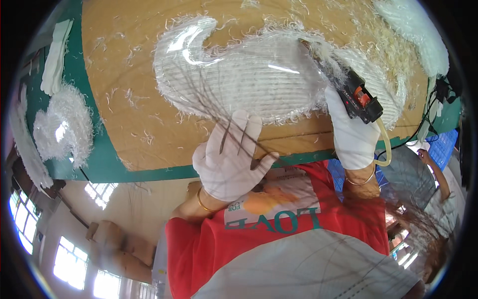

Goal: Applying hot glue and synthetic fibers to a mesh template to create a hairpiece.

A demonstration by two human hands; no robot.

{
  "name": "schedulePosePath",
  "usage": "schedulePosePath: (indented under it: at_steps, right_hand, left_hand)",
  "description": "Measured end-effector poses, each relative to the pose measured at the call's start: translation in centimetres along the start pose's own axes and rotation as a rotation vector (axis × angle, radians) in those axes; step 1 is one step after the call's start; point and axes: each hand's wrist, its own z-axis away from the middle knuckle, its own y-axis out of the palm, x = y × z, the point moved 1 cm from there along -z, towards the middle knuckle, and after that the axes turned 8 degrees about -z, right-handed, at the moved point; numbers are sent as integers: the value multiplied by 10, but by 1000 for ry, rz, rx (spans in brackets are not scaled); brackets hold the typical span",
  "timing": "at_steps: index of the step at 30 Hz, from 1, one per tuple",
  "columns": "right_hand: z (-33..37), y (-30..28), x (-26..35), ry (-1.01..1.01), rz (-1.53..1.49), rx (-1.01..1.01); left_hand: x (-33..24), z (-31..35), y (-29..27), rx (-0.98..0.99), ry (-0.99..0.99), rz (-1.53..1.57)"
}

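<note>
Left hand point(226, 162) spread, gripping nothing — the fringed white piece point(239, 84) lies at its fingertips; right hand point(351, 132) closed round a black tool point(354, 97).

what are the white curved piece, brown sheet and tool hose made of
White curved piece: perhaps fibrous textile or fibreglass, frayed at the edges; glossy highlights suggest plastic on top. Brown sheet: matt, probably cardboard, by its tan, paper-like face. Hose: smooth, translucent, yellowish, likely soft plastic or rubber, as it bends.
</note>
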Motion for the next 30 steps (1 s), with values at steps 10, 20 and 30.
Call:
schedulePosePath:
  at_steps: [10, 20, 30]
  right_hand:
    - [7, -12, -1, -10, -135, -44]
    - [8, -14, -16, -173, -146, -84]
    - [-9, 7, -12, -270, 105, -90]
  left_hand:
    - [0, -4, 2, -74, 38, -24]
    - [2, 1, 3, -68, 35, -45]
    - [-1, 2, -2, 47, -7, -2]
